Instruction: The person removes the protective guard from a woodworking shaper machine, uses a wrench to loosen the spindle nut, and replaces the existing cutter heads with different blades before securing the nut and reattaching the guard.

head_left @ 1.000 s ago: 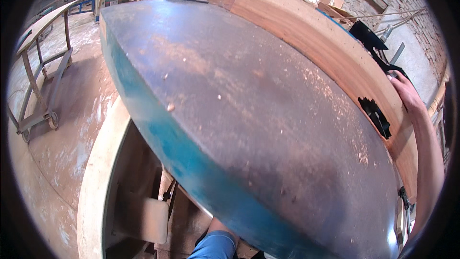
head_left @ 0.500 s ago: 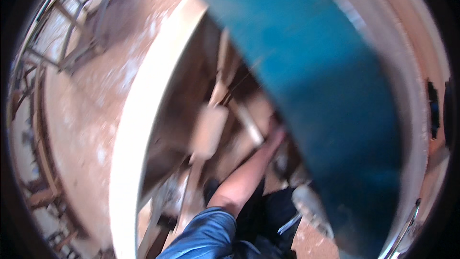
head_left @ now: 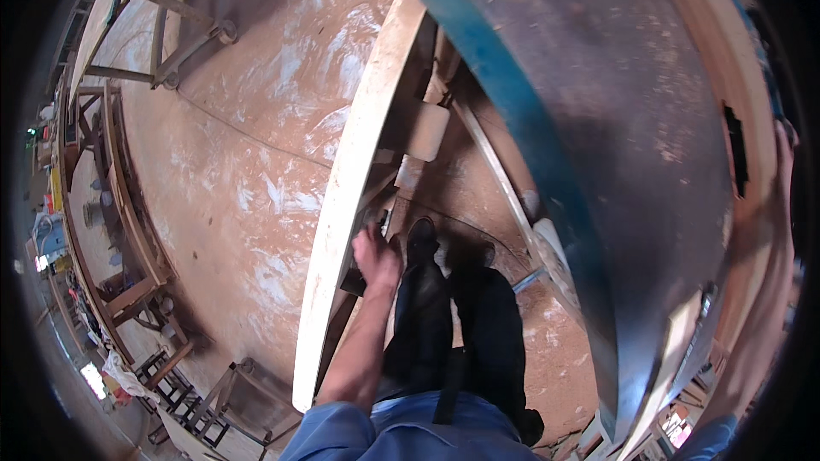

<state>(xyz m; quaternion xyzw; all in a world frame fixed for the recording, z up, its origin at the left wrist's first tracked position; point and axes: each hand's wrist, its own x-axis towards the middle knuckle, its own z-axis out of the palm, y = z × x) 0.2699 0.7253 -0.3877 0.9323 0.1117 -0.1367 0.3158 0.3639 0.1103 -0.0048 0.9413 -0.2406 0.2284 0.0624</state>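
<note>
My left hand (head_left: 376,258) is low beside a long whitish beam (head_left: 352,172), on its inner side. Its fingers are curled closed around or against a small dark part, too unclear to name. At the right rim my right arm reaches forward along a pale wooden edge with a dark slot (head_left: 735,152). My right hand (head_left: 784,147) lies at that wooden edge's outer side, its fingers mostly hidden and dim. A large grey panel (head_left: 649,111) fills the space between, with a blue-green edge (head_left: 534,128) facing me.
Wooden struts (head_left: 504,175) and a pale block (head_left: 427,131) show in the gap between beam and panel, near my shoes (head_left: 422,235). Wheeled frames (head_left: 162,43) stand at the far left. A wooden rack (head_left: 128,205) lines the left side, and the brown floor (head_left: 248,171) has whitish smears.
The blue-green surface has swung right and now shows as a narrow edge beside the grey panel. My left hand has drawn back from under it, leftward to the whitish beam. My right arm has come into view.
</note>
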